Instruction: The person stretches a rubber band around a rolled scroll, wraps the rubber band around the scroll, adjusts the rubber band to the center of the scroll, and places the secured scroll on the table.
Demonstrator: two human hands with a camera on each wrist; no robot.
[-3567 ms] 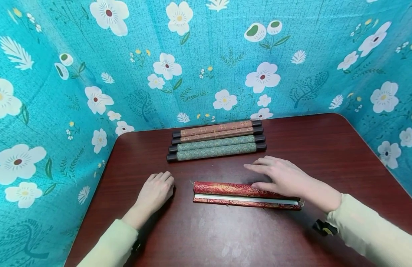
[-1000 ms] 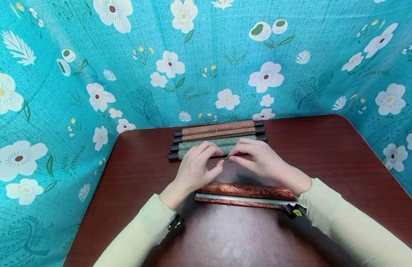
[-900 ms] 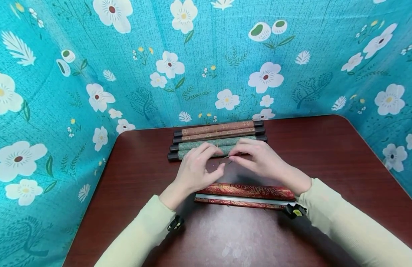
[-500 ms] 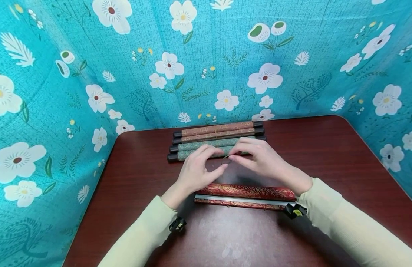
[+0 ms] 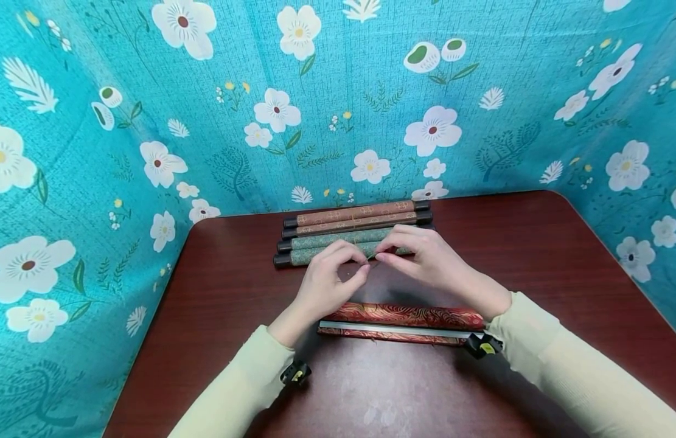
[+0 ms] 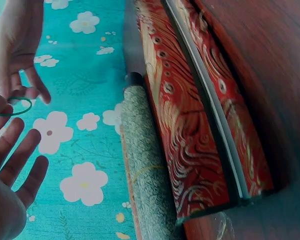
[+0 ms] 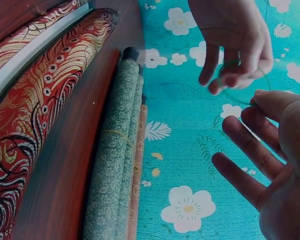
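Between my hands, close in front of the green scrolls, is a thin green rubber band. My right hand pinches it between thumb and index finger, its other fingers spread in the right wrist view. Thumb and index tip of my left hand meet on the band's other side; the loop spans the gap between the hands. Below the hands, a red-and-gold brocade scroll lies on the table, rolled from both sides with a white strip showing along its middle. My right forearm overlaps its right end.
Two green patterned scrolls and two brown ones, all with dark end knobs, lie side by side at the back of the dark red table. Yellowish bands go round them. A turquoise flowered cloth hangs behind the table.
Earlier the left hand rested on the table and the right hovered over the red scroll. Both then came together around the rubber band. The left thumb and index finger have just closed on it.
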